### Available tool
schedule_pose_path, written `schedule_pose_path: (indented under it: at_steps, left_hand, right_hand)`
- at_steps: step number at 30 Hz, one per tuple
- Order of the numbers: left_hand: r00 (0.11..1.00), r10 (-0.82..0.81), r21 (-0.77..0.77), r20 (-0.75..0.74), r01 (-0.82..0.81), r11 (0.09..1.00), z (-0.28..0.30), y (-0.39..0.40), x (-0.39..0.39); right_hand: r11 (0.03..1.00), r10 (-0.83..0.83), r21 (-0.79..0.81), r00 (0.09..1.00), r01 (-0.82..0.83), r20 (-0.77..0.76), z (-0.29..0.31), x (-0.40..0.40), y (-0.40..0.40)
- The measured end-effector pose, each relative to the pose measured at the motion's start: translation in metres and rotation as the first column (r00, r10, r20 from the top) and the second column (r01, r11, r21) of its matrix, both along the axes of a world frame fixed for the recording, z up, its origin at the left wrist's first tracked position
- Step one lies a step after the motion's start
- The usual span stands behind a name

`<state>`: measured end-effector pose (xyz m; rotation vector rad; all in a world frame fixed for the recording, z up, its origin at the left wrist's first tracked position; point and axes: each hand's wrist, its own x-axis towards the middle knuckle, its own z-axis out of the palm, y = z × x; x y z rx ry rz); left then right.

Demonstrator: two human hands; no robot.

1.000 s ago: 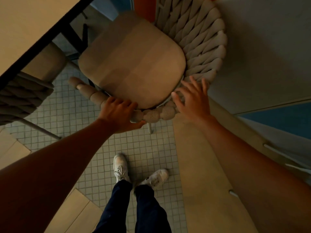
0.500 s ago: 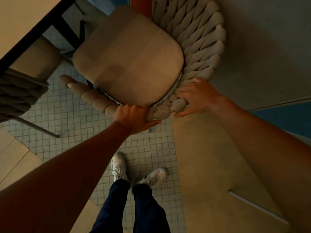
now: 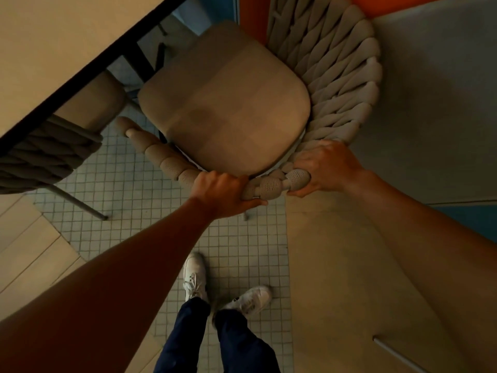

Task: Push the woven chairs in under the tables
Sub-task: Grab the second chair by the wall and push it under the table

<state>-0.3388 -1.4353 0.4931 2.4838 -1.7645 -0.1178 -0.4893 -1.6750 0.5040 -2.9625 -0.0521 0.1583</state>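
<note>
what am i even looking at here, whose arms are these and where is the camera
There is no machine here. The camera sits on a person's head and looks down, so you see that person's own two bare arms, dark trouser legs and white shoes from above.

Both hands grip the thick rope-like rim of a woven chair. The left hand is closed around the rim near its middle, and the right hand is closed around it where the rim curves up into the braided side. The chair's padded seat cushion faces the camera.

At the upper left is a pale table with a dark edge. A second woven chair already sits partly beneath it. The floor is small pale tiles.
</note>
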Motion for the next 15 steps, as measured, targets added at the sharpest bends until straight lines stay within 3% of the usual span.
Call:
schedule_pose_path:
  at_steps: [15]
  left_hand:
    - [1.0,0.009,0.091,-0.013,-0.008,0.996,-0.001,0.005,0.0]
  right_hand:
    - [0.998,-0.061,-0.035,0.99,0.057,-0.126,0.011,0.003,0.013]
